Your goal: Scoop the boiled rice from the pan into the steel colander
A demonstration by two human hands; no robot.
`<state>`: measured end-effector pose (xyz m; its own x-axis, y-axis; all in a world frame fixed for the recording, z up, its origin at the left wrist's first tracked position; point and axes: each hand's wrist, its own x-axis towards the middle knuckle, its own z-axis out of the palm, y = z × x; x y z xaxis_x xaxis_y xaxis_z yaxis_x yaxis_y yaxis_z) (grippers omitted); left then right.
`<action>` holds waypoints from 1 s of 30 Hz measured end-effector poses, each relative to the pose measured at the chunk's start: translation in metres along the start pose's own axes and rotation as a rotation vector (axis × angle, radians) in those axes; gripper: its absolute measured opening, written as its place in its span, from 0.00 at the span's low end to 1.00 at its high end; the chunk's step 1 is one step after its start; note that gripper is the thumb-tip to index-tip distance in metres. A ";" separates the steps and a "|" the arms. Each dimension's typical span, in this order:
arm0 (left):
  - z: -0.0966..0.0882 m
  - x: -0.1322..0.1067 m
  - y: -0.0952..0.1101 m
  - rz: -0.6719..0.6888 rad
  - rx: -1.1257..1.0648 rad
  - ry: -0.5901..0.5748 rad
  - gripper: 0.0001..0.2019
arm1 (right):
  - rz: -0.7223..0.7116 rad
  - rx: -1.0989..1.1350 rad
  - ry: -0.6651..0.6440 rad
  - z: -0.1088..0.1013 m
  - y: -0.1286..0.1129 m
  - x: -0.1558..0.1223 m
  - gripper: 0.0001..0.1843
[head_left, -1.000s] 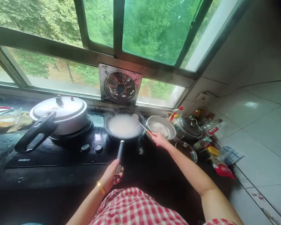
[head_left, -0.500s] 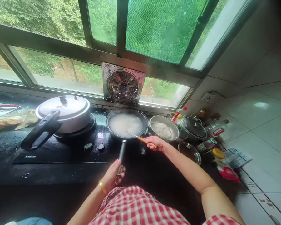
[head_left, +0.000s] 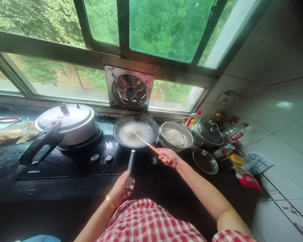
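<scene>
A dark frying pan (head_left: 155, 132) sits on the stove with cloudy, whitish liquid (head_left: 141, 131) steaming in it. My left hand (head_left: 122, 188) is wrapped round the pan's handle (head_left: 131, 163). In my right hand (head_left: 169, 158) is a utensil with a wooden handle (head_left: 155, 150) and a thin metal shaft; its head dips into the liquid at the pan's middle, partly hidden, so I cannot tell its exact kind. Just right of the pan, a mesh strainer (head_left: 189, 141) holds a pale, whitish heap of food (head_left: 175, 137).
On the left burner stands a pressure cooker (head_left: 65, 124), its long black handle pointing toward me. At right are a lidded pot (head_left: 209, 134), a metal bowl (head_left: 205, 161), a jar (head_left: 224, 151) and several bottles. An exhaust fan (head_left: 130, 89) is behind the pan.
The utensil's head has moved slightly left and deeper into the pan, and a pale lump now shows at its end. My left hand keeps its hold on the handle.
</scene>
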<state>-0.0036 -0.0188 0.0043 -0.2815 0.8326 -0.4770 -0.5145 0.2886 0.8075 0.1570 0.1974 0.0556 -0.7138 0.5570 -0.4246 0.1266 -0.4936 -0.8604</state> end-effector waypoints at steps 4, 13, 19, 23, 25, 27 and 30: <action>0.000 0.000 -0.001 0.005 -0.027 0.010 0.24 | -0.021 0.017 0.013 -0.002 -0.004 -0.012 0.18; -0.007 0.005 -0.004 -0.012 -0.008 0.002 0.25 | -0.054 0.100 0.062 -0.004 -0.011 -0.036 0.17; -0.009 0.007 -0.004 -0.005 0.002 -0.034 0.24 | -0.199 0.174 0.095 -0.030 -0.020 -0.078 0.18; -0.009 0.007 -0.003 -0.016 -0.011 -0.037 0.24 | -0.317 0.116 0.269 -0.054 -0.013 -0.115 0.22; -0.010 0.007 -0.003 -0.035 0.000 -0.038 0.25 | -0.372 0.007 0.418 -0.065 -0.001 -0.127 0.27; -0.012 0.008 -0.004 -0.044 0.010 -0.042 0.25 | -0.414 -0.194 0.609 -0.077 0.016 -0.132 0.30; -0.014 0.010 -0.004 -0.056 0.028 -0.050 0.25 | -0.470 -0.633 0.897 -0.094 0.044 -0.130 0.27</action>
<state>-0.0155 -0.0183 -0.0086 -0.2121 0.8372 -0.5041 -0.5053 0.3477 0.7898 0.3197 0.1659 0.0461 -0.0772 0.9871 0.1403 0.4784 0.1601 -0.8634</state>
